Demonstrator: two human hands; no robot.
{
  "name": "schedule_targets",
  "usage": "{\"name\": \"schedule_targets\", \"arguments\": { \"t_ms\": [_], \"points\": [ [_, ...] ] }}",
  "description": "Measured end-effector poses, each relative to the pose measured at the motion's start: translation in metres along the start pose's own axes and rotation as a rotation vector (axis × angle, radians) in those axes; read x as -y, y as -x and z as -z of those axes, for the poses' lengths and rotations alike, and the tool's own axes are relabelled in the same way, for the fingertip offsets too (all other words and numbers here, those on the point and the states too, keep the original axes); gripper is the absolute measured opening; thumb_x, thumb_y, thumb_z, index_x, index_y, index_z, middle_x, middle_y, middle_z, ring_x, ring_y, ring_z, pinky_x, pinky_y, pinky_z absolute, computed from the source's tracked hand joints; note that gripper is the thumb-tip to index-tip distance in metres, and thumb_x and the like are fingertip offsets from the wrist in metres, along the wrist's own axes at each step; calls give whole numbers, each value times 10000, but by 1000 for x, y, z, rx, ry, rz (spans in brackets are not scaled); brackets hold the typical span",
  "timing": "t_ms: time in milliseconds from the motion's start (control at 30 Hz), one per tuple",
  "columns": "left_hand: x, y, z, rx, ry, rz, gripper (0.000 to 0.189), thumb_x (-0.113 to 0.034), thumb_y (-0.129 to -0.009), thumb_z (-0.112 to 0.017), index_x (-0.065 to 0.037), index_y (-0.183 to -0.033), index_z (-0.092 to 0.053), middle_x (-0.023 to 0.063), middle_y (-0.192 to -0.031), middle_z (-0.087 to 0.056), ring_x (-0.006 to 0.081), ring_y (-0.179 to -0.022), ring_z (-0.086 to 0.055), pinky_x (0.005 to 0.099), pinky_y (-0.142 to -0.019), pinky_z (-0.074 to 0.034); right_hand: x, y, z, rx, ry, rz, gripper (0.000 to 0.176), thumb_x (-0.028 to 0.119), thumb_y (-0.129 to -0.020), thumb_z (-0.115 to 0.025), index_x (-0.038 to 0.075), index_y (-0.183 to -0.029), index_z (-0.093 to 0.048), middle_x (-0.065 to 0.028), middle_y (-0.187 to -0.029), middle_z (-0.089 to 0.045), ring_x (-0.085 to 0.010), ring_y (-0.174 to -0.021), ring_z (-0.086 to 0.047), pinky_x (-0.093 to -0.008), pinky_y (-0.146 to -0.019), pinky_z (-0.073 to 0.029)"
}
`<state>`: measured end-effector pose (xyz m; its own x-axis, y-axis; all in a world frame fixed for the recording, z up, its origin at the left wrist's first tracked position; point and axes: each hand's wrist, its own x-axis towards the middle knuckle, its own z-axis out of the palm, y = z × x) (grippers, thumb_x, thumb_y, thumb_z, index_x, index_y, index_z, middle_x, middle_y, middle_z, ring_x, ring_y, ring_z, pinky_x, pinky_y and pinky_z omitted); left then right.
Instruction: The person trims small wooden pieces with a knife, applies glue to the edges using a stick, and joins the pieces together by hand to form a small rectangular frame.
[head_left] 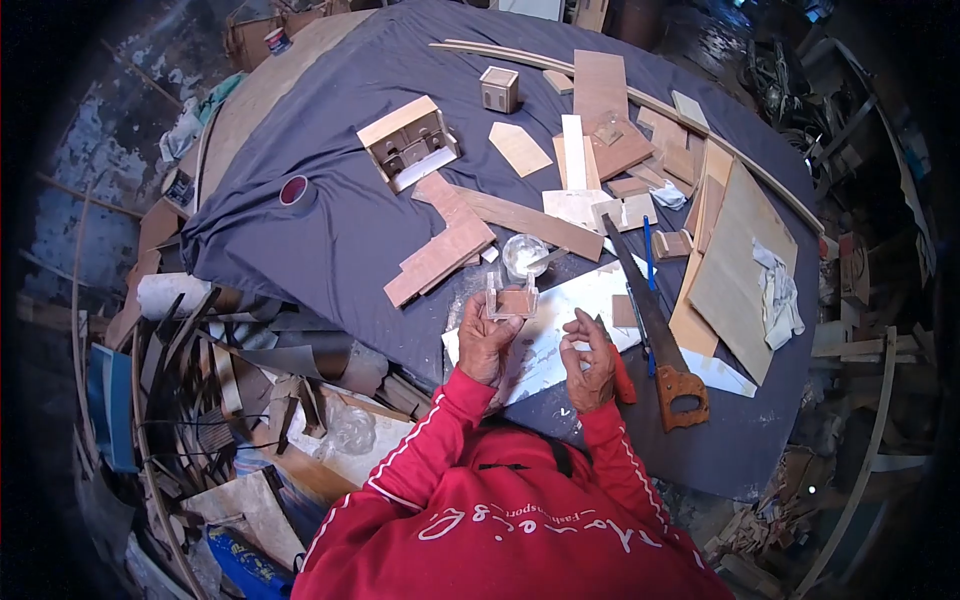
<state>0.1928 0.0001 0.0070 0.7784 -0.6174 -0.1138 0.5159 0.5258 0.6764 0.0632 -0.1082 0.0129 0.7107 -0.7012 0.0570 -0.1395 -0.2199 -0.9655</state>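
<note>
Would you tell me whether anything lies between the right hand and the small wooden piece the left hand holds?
Nothing visible does: between the right hand and the small wooden piece is open space above the white sheet.

Large table (255, 100) draped in dark grey cloth (330, 230), evenly lit. Worn, blotched blue-grey floor (90, 160) at left. Heap of scrap wood (250, 380), boards and bent strips against the table's lower-left edge. Tangled metal scrap (800, 90) at upper right, in shadow. Wood offcuts (770, 520) on the floor at lower right.
</note>
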Motion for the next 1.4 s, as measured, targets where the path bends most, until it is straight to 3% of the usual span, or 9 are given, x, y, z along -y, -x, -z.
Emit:
{"name": "schedule_targets", "arguments": {
  "t_ms": [200, 300, 633, 833, 1133, 1233, 1333, 1400],
  "points": [
    [1, -2, 7, -63, -40, -26, 470, 102, -819, -624, -11, -1229, -424, 155, -1237, -579, 220, -1094, -607, 315, -947, -500, 16, -3, -7, 42, 184, 270, 463, -13, -817, -591, 62, -1274, -578, -119, -1079, -583, -188, -879, -594, -284, -690, -518],
    [-1, -1, 8, -105, -78, -30, 451, 101, -823, -618, -15, -1211, -420, 152, -1233, -585, 217, -1086, -613, 302, -931, -506, 21, -9, -14, 24, 330, 482, 494, -2, -778, -610, 90, -1263, -605, -119, -1092, -549, -229, -835, -578, -328, -651, -510],
    [3, -1, 14, -161, -96, -35, 434, 67, -827, -646, -8, -1195, -429, 151, -1188, -604, 208, -1053, -622, 308, -917, -508, 27, -10, -26, -5, 531, 522, 526, -27, -724, -608, 156, -1214, -656, -126, -1187, -503, -230, -818, -548, -350, -671, -497],
    [3, -3, 16, -157, -93, -18, 449, 71, -828, -643, 3, -1208, -415, 156, -1185, -603, 213, -1045, -626, 307, -916, -510, 29, -14, -29, -57, 576, 566, 509, -29, -722, -594, 158, -1189, -670, -135, -1207, -494, -237, -871, -543, -305, -591, -490],
    [-1, -4, 19, -126, -82, -5, 477, 80, -821, -642, 7, -1231, -410, 160, -1215, -590, 215, -1082, -612, 315, -946, -498, 23, -13, -28, -7, 500, 551, 481, -25, -706, -618, 108, -1165, -670, -136, -1214, -492, -240, -887, -553, -315, -624, -501],
    [-7, -4, 19, -104, -66, 19, 505, 79, -814, -647, 8, -1256, -412, 157, -1230, -585, 227, -1106, -603, 322, -966, -487, 19, -8, -22, 22, 407, 471, 457, -19, -739, -611, 86, -1183, -640, -137, -1185, -515, -275, -915, -559, -357, -704, -513],
    [-11, -3, 23, -40, -23, 59, 556, 65, -817, -649, 9, -1309, -396, 159, -1255, -574, 237, -1126, -595, 328, -983, -476, 16, -8, -20, 49, 283, 322, 414, -1, -765, -620, 61, -1174, -631, -140, -1163, -530, -278, -941, -570, -332, -670, -527],
    [-13, -3, 23, 22, 28, 74, 614, 42, -831, -644, 5, -1369, -349, 160, -1269, -566, 240, -1145, -585, 331, -997, -468, 14, -10, -21, 59, 212, 246, 481, 21, -775, -635, 80, -1249, -582, -135, -1170, -534, -286, -957, -575, -332, -672, -538]
  ]
}}
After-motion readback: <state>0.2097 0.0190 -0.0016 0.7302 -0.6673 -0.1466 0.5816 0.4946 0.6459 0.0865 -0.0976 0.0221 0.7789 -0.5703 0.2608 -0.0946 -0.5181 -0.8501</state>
